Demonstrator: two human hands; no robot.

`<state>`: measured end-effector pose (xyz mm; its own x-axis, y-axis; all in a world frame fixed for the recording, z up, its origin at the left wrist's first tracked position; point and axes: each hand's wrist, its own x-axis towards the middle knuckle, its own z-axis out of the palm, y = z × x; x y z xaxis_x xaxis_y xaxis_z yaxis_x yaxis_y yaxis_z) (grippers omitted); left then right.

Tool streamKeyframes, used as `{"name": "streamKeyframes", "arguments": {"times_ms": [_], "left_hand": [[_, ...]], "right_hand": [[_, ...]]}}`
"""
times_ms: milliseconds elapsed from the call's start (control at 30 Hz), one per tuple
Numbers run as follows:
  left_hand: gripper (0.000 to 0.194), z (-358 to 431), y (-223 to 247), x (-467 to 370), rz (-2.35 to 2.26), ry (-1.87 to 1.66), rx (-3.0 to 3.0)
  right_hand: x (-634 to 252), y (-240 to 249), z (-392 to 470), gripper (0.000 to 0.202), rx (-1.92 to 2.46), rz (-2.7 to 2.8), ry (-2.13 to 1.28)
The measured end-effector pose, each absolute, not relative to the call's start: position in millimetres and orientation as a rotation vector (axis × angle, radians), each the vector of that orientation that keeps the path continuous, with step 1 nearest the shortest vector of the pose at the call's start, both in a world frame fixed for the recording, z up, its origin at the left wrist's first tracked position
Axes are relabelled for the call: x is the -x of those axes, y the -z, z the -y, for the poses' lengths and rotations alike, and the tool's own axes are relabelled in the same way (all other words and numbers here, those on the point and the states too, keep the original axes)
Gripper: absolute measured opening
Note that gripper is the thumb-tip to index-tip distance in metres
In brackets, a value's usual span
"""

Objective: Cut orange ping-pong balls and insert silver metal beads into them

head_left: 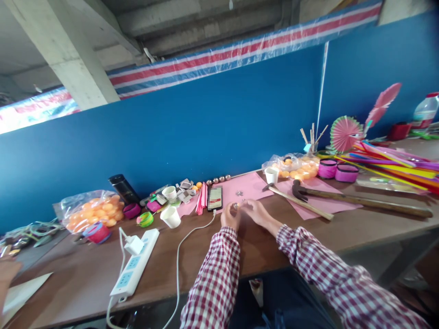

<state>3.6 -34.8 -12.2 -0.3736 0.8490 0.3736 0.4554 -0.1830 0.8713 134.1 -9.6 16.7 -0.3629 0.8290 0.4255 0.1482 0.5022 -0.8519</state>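
Observation:
My left hand [231,217] is closed, its fingertips around a small shiny metallic piece [235,206] whose kind I cannot make out. Close beside it, my right hand [258,213] has thumb and forefinger drawn together in a pinch; anything between them is too small to name. Just beyond both hands, a little cluster of silvery bits [239,193] lies on pink paper [255,183]. Several shiny metal balls [215,180] line up at the paper's far edge. A smartphone [215,198] with a plugged-in cable lies left of the hands.
To the right are a thin-handled hammer [302,203] and a claw hammer [363,200]. White cups [170,217], a power strip [135,262] and a bag of orange balls [98,212] stand left. Another person's hand [8,274] shows at the left edge.

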Motion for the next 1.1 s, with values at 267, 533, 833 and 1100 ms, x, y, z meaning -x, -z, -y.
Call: {"name": "streamKeyframes", "arguments": {"times_ms": [267, 533, 833, 1100], "left_hand": [[0.032, 34, 13, -4, -1.66, -1.614, -1.428], [0.032, 33, 13, -8, -1.559, -1.687, -1.32], [0.032, 34, 10, -9, -1.56, -1.706, -1.281], [0.033, 33, 12, -8, -1.617, -1.686, -1.322]], "right_hand": [[-135, -20, 12, 0.023, 0.802, 1.821, -0.971], [-133, -13, 9, 0.026, 0.796, 1.814, -1.023], [-134, -14, 9, 0.03, 0.779, 1.837, -1.023], [-135, -22, 15, 0.033, 0.802, 1.854, -1.043]]}}
